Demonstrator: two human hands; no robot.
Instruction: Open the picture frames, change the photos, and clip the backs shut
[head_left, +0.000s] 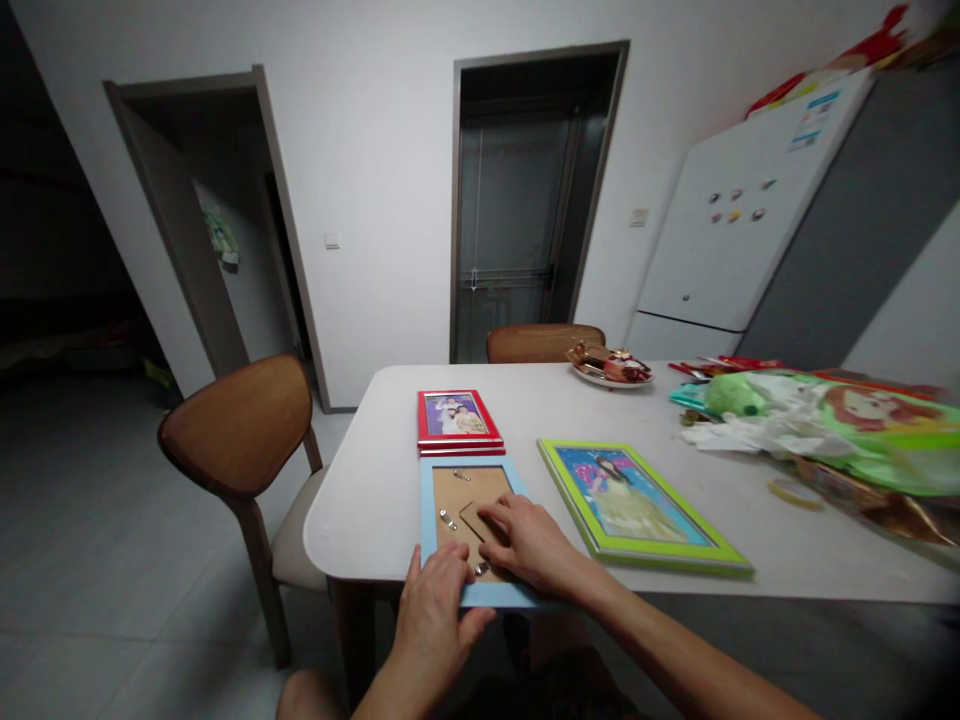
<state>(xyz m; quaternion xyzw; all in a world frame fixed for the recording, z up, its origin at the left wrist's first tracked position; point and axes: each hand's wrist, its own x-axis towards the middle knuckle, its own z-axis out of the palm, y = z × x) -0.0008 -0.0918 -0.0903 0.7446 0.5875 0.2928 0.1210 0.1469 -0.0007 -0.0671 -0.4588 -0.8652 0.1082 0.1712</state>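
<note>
My left hand [439,605] lies over the near left corner of a light-blue rectangular picture frame [429,510], which rests back-up on the white table [360,470], right at its near edge. The fingers of that grip reach over the rim, with the thumb spread away from them along the near side; I cannot tell whether they squeeze the frame or merely press on it. My right hand [532,545] has a narrow grip, fingertips down on the brown backing board [487,485], beside a thin dark bent line [469,520]. Whether anything is pinched there, my own fingers hide.

Small silvery metal clips [448,519] sit on the board, one of them close to my left fingertips. If I push hard on one, I judge it could slip, nick a finger or scratch the board. Uneven pressure from my right fingers might bend the backing. Because the frame seems to reach the table's edge, leaning on its near side could tip it toward my lap.

Ahead, just beside its far side, lies a glossy red frame with a photo [421,420]; shoving forward would knock into it. A lime-green frame [675,553] lies to the right, near my forearm, where a careless elbow might nudge it.
</note>
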